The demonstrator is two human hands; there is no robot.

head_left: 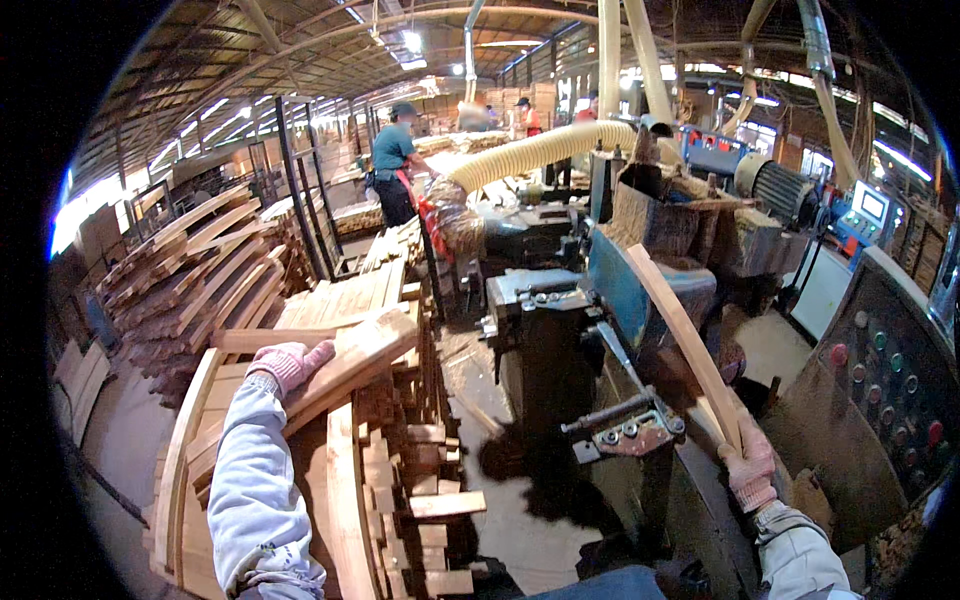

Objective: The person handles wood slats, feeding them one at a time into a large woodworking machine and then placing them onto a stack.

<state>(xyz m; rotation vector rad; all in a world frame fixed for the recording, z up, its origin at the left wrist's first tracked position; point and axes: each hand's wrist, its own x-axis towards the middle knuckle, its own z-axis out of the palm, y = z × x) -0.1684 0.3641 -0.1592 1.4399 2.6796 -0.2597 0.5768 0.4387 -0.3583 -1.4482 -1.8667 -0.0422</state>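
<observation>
My left hand (288, 366), in a pink and white work glove, is closed over the edge of a thick wooden board (372, 345). That board lies slanted across the top of a stack of planks (342, 480); the fingertips are partly hidden. On the right, my gloved right hand (752, 468) grips the near end of a long wooden strip (685, 335). The strip's far end rises toward the blue housing of a woodworking machine (615, 275). Between my hands, a metal guide bracket with a rod (630, 430) juts out from the machine.
A control panel with coloured buttons (885, 370) stands close on the right. Heaped planks (200, 265) fill the left side. A ribbed yellow hose (545, 150) arches over the machine. Beyond the stack, a person in a teal shirt (392, 150) stands by more wood.
</observation>
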